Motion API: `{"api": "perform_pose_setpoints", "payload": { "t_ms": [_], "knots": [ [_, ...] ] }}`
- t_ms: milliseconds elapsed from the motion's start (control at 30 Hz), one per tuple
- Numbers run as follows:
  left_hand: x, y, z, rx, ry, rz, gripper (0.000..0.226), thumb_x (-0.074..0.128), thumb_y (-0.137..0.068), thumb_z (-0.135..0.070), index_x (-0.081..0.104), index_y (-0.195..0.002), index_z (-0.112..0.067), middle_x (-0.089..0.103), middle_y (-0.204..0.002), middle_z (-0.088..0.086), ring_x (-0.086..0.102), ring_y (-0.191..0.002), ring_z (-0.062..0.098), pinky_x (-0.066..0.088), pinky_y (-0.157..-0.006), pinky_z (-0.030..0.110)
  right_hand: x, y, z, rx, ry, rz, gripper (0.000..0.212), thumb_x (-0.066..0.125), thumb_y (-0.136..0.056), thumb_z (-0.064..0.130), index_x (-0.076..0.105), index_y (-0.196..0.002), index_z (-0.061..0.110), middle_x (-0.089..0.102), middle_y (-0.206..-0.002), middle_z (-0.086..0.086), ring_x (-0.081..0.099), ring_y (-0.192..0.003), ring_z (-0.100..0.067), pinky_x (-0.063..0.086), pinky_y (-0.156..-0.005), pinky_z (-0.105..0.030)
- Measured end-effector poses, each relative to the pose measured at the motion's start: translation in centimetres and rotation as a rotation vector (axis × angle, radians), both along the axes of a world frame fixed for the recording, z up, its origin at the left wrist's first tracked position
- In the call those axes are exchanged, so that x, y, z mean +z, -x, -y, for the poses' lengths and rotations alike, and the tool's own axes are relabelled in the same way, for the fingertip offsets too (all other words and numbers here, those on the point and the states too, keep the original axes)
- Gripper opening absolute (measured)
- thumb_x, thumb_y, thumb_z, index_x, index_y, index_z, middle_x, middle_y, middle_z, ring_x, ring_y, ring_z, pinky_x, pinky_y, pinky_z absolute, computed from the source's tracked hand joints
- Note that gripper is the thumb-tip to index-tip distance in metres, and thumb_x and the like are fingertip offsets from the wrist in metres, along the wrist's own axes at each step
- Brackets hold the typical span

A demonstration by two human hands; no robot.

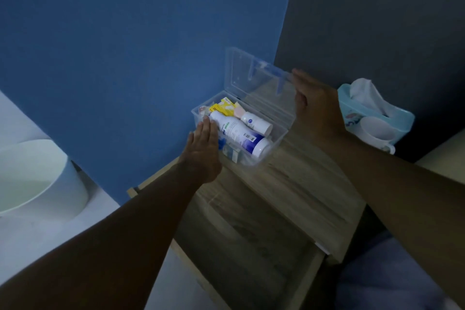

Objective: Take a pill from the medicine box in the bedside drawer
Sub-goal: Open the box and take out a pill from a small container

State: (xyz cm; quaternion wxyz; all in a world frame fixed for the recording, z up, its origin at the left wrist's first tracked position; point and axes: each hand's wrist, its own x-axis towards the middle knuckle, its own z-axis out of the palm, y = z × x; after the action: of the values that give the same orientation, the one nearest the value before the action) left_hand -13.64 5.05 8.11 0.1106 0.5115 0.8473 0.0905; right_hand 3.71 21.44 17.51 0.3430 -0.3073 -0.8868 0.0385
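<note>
- A clear plastic medicine box point(281, 131) sits on top of a wooden bedside cabinet point(309, 184), near its back left corner, against a blue wall point(125, 45).
- Its hinged lid point(254, 75) stands open and upright at the back.
- Inside lie a large white bottle point(239, 133) on its side, a smaller white bottle point(256, 122) behind it, and yellow packets point(222, 107) at the far left end. No loose pill is visible.
- The left hand point(203, 148) rests flat against the box's left end, fingers straight, gripping nothing.
- The right hand point(317, 106) is spread wide beside the box's right end, fingertips touching or just beside the lid's edge; I cannot tell which. It holds nothing.
- The drawer point(251, 241) below the cabinet's front edge is pulled out and looks empty.
- At the back right corner stand a blue tissue pack point(400, 118) and a white mug point(377, 131), just beside each other.
- A pale round bin point(37, 178) sits on the floor to the left.
- Risk, as I judge it: the light box could slide or tip off the left edge if either hand pushes it, and the lid could fall shut on reaching fingers.
</note>
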Motion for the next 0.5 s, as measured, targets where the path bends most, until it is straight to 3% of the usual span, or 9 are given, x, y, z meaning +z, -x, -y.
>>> {"api": "perform_pose_setpoints", "payload": {
  "t_ms": [267,400,500],
  "knots": [
    [-0.6,0.3,-0.2,-0.032,0.019,-0.132,0.09,0.051,-0.088,-0.014,-0.01,-0.153,-0.004,-0.014,-0.163,0.016,-0.009,-0.151,0.031,-0.002,-0.121,0.046,-3.4,1.9,-4.1,-0.344,0.321,0.182,0.066,0.045,-0.099,0.003,0.014,-0.156,0.003,0.015,-0.164,-0.015,0.02,-0.15,-0.029,0.016,-0.12,-0.034],
    [-0.5,0.2,-0.3,-0.024,0.005,-0.105,0.092,0.052,-0.086,-0.012,-0.01,-0.153,-0.004,-0.014,-0.163,0.015,-0.01,-0.151,0.03,-0.004,-0.12,0.044,-4.7,2.1,-4.7,-0.39,0.427,0.142,0.069,0.049,-0.096,-0.002,0.016,-0.156,0.002,0.004,-0.166,-0.014,0.018,-0.151,-0.03,0.016,-0.118,-0.028],
    [-0.4,0.1,-0.3,-0.012,0.012,-0.085,0.097,0.055,-0.085,-0.011,-0.013,-0.153,-0.006,-0.017,-0.163,0.012,-0.011,-0.151,0.028,-0.005,-0.12,0.042,-4.9,2.3,-4.2,-0.424,0.526,-0.006,0.061,0.048,-0.093,-0.005,0.031,-0.151,0.0,0.021,-0.162,-0.018,0.028,-0.146,-0.033,0.027,-0.115,-0.032]
  ]
}}
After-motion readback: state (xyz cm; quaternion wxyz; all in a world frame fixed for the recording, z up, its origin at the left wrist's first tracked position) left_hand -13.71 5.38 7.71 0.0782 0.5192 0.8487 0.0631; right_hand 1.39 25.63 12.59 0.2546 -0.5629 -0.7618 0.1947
